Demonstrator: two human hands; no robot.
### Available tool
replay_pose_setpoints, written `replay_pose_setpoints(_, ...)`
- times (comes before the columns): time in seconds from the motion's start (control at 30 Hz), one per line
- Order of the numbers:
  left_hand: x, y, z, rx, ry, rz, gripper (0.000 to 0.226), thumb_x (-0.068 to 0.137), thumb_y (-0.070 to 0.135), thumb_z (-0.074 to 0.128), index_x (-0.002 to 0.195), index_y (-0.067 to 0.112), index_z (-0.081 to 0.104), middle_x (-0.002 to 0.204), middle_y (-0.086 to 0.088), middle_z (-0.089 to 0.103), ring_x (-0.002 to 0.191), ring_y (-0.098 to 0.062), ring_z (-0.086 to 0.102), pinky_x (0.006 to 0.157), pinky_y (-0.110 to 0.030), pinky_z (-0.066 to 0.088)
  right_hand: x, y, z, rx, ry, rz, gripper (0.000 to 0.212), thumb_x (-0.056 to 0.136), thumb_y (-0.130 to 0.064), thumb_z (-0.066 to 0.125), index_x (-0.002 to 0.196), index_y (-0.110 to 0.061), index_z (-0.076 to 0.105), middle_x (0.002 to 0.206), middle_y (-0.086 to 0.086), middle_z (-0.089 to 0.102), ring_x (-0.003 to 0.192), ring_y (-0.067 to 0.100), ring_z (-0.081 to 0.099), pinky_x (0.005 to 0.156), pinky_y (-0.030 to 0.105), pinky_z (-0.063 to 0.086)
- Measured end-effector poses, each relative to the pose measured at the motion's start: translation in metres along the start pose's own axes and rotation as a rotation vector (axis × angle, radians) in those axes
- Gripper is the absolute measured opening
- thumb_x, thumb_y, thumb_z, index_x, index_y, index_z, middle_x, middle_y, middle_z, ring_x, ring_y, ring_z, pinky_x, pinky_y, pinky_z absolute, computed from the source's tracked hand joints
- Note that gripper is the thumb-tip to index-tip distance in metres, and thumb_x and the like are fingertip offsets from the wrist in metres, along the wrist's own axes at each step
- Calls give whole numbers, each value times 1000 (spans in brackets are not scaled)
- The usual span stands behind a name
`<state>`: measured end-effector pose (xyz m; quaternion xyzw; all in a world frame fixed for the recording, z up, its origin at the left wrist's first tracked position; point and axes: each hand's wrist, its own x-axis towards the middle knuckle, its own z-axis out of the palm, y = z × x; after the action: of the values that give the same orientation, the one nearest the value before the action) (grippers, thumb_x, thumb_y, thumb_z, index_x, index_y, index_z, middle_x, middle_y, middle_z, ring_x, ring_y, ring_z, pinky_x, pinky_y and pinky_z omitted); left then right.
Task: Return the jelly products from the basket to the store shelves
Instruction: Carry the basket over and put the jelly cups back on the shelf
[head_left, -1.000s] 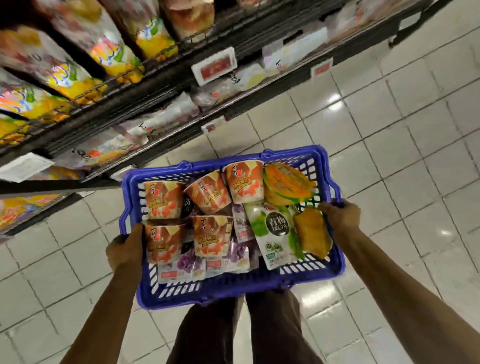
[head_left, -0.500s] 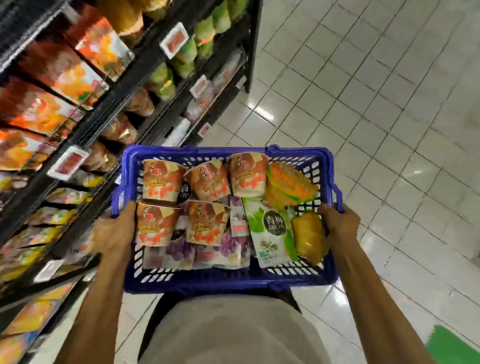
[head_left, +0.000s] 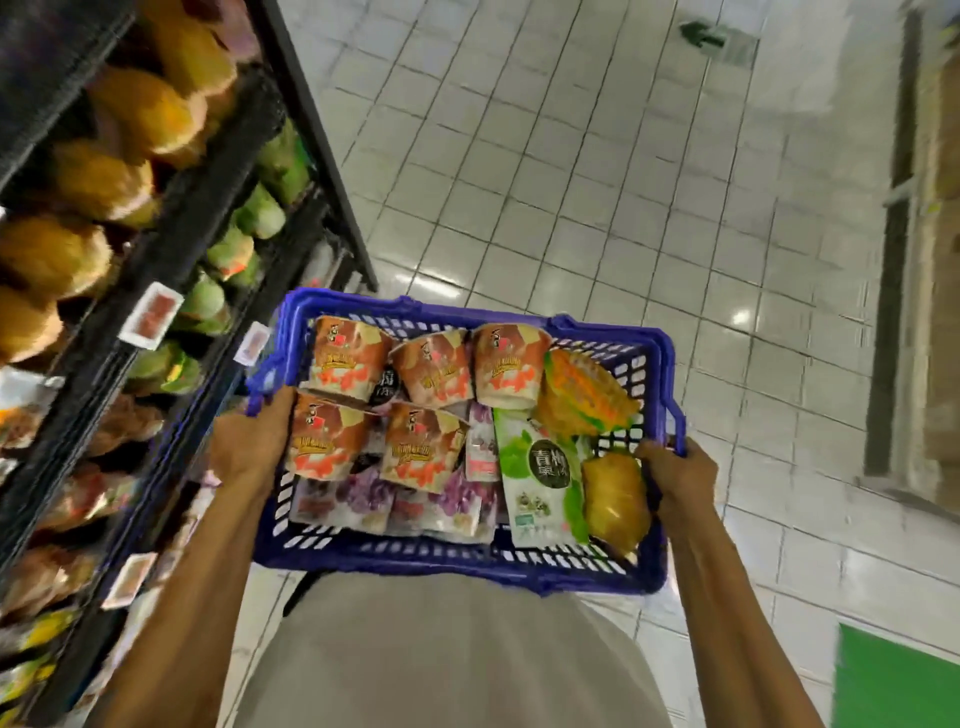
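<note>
I carry a blue plastic basket (head_left: 457, 564) in front of my waist. My left hand (head_left: 249, 441) grips its left rim and my right hand (head_left: 675, 475) grips its right rim. Inside lie several orange jelly cups (head_left: 431, 366), purple jelly packs (head_left: 363, 499), a green-and-white pouch (head_left: 543, 483) and orange-yellow bags (head_left: 615, 496). The dark store shelves (head_left: 202, 208) run along my left, holding orange and green bagged products.
White price tags (head_left: 150, 314) hang on the shelf edges. The aisle floor (head_left: 597, 171) of white tiles stretches ahead and to the right. A tall fixture (head_left: 930, 260) stands at the far right, and a green patch (head_left: 893, 680) lies at the bottom right.
My view has swung from facing the shelves to looking along the aisle, so the shelves now sit at my left. The basket stays in both hands with the same contents.
</note>
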<state>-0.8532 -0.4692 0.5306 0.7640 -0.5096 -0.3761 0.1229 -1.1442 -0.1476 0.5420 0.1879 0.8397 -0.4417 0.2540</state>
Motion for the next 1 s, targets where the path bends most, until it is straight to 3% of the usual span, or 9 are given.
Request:
replay_pose_setpoints(0.1,22,71,35,66,-54,96,73,60,71,54,93,8,71,99,-23,70,94,-39,65,83,-43,52,27,-45,2,34,54,19,23,74,-9,73,94,-17,64,73,5,65,62,21,59,58,28,49)
replay_pose_setpoints(0.23,42,151,71,104,-96,186,71,61,70,51,84,7,71,88,-23,70,85,-39,66,70,-39,46,58,-93,6,89,99,77,18,76,-8,74,79,-19,60,72,5,62,60,18,57,53,26,45)
replay_pose_setpoints(0.33,57,201,104,149,-161,167,59,63,69,53,67,12,65,72,-13,66,68,-33,62,61,-36,44,92,-125,13,121,106,120,16,77,-10,74,84,-13,61,74,9,63,62,22,57,57,30,48)
replay_pose_setpoints(0.43,76,242,143,162,-195,166,56,70,65,58,73,9,68,70,-11,65,65,-32,62,53,-33,41,137,-158,24,105,109,146,17,77,-13,74,89,-11,62,76,11,64,65,24,58,61,32,49)
replay_pose_setpoints(0.57,97,307,195,158,-145,149,54,75,58,60,69,5,66,60,-8,59,53,-22,52,47,-29,34,210,-220,47,85,85,140,16,76,-13,76,77,-15,61,74,11,64,62,23,58,57,30,49)
replay_pose_setpoints(0.67,107,347,224,155,-72,87,53,78,57,60,66,6,63,58,-4,54,54,-23,50,50,-33,36,267,-285,64,32,63,105,17,74,-18,78,73,-17,61,72,9,65,62,24,60,63,36,53)
replay_pose_setpoints(0.8,121,401,248,131,-2,20,54,79,63,60,63,12,58,63,-10,55,59,-31,52,55,-36,39,327,-377,89,2,19,50,17,70,-20,80,76,-16,64,68,7,65,60,22,60,57,32,50)
replay_pose_setpoints(1.0,161,467,266,47,113,-54,66,75,66,57,92,4,71,94,-25,67,87,-42,64,74,-44,48,391,-492,152,-94,-73,-32,19,70,-25,80,72,-19,61,67,5,64,59,19,60,54,27,46)
